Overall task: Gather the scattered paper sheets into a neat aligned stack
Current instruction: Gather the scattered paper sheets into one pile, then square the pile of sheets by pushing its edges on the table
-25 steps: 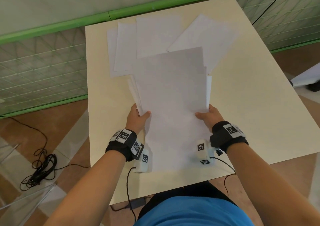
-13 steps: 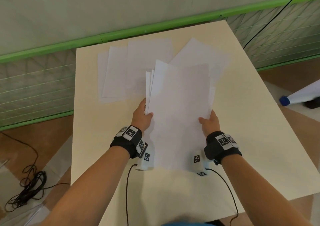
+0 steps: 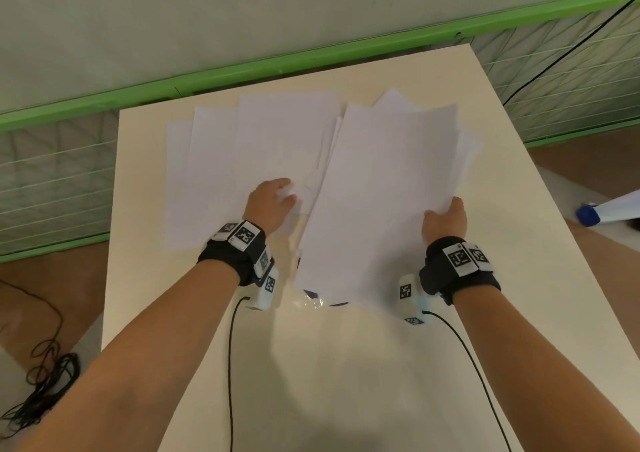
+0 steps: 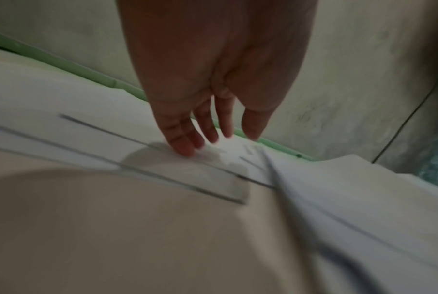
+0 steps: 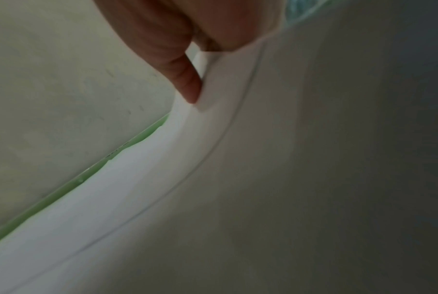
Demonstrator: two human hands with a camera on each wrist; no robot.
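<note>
The bundle (image 3: 381, 202) is now pinched by the right hand (image 3: 445, 221) alone, the left hand (image 3: 270, 206) having been laid flat-fingered on the loose sheets (image 3: 242, 161), presumably to be gathered next.

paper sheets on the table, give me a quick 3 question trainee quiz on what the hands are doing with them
1. True or false: the right hand grips the gathered bundle by its right edge.
2. Where are the fingers of the left hand?
A. curled round the bundle
B. spread flat on the loose sheets lying on the table
C. off the table, on the black cable
3. Fill in: the loose sheets still to be gathered lie to the ____ of the bundle.

Key:
1. True; the right wrist view shows the thumb pressed on the paper.
2. B
3. left
</note>
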